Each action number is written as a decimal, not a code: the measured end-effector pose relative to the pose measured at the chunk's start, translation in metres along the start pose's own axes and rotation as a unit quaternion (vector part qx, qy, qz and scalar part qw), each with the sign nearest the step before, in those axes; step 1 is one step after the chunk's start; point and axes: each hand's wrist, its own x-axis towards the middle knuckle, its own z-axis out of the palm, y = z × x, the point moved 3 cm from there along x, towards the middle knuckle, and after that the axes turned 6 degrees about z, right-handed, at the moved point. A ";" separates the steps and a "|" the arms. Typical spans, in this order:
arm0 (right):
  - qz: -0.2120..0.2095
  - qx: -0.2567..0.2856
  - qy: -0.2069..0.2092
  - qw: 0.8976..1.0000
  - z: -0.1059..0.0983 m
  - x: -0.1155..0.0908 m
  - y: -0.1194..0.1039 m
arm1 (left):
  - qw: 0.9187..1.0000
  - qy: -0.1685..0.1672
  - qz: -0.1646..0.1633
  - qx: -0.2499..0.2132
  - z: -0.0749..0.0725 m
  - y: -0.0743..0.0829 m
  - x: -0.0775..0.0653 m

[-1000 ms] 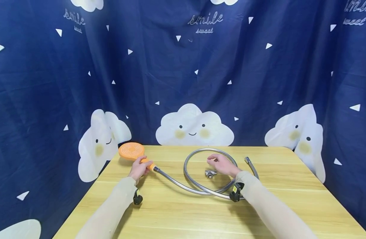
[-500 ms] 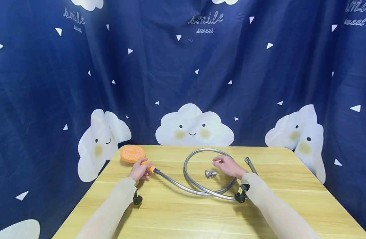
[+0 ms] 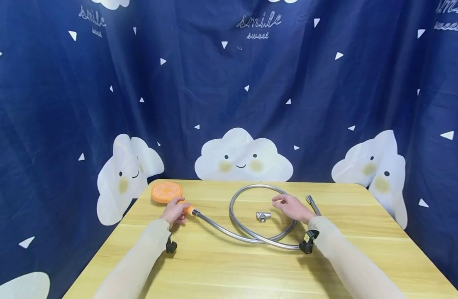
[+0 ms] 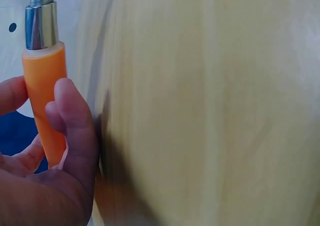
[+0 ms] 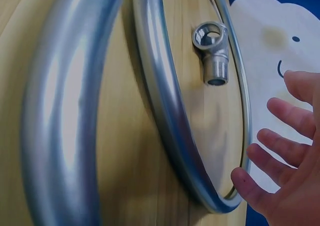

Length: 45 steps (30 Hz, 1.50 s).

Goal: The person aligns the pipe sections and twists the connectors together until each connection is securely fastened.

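Observation:
At the table's left side lies an orange shower head (image 3: 166,192) with a white-dotted face. My left hand (image 3: 174,211) grips its handle (image 4: 44,100), thumb on one side and fingers on the other. A chrome collar (image 4: 42,26) joins the handle to a silver shower hose (image 3: 225,234), which loops across the middle of the table. My right hand (image 3: 291,207) hovers over the loop's right side with relaxed, slightly bent fingers and nothing in them. Inside the loop rests a small metal tee fitting (image 3: 263,216), just left of my right fingertips.
The hose's free end, a metal connector (image 3: 309,199), points up and back on the right. A wooden table (image 3: 221,270) carries everything. Behind it hangs a dark blue curtain (image 3: 199,91) with white clouds. A small black camera sits on each wrist.
My right hand has moved right, away from the tee fitting. The shower head has come down slightly toward the table in my left hand. Hose loop and fitting stay in place.

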 end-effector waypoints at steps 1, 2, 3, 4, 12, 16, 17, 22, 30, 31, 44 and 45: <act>-0.001 0.000 -0.001 1.000 -0.001 -0.001 0.001 | 1.000 0.000 0.001 0.003 0.000 0.000 0.000; -0.001 -0.001 -0.001 1.000 -0.003 -0.001 0.001 | 1.000 0.000 0.002 0.005 0.000 0.000 0.000; 0.000 0.000 -0.001 1.000 -0.004 -0.002 0.002 | 1.000 -0.001 0.004 0.008 0.001 0.000 0.000; 0.000 -0.001 0.000 1.000 -0.006 -0.002 0.003 | 1.000 -0.001 0.005 0.009 0.001 0.000 0.001; 0.003 -0.014 0.002 1.000 -0.017 -0.007 0.008 | 0.999 0.001 0.011 0.049 0.000 0.000 0.002; 0.002 -0.022 0.012 1.000 -0.021 -0.010 0.012 | 0.997 0.000 0.014 0.070 0.000 -0.002 0.002; 0.002 -0.023 0.015 1.000 -0.022 -0.011 0.013 | 0.997 -0.001 0.016 0.074 -0.001 -0.002 0.002; 0.002 -0.023 0.016 1.000 -0.026 -0.015 0.018 | 0.995 0.004 0.023 0.098 -0.004 -0.001 0.002; 0.012 -0.015 0.017 1.000 -0.036 -0.020 0.027 | 0.986 0.025 0.050 0.157 -0.012 0.007 0.004; 0.013 -0.016 0.018 1.000 -0.037 -0.020 0.029 | 0.985 0.028 0.052 0.162 -0.011 0.009 0.004; 0.026 -0.026 0.045 0.998 -0.052 -0.028 0.040 | 0.958 0.009 0.106 0.265 0.013 0.048 -0.004; 0.025 -0.027 0.047 0.998 -0.054 -0.028 0.041 | 0.956 0.004 0.111 0.271 0.016 0.050 -0.003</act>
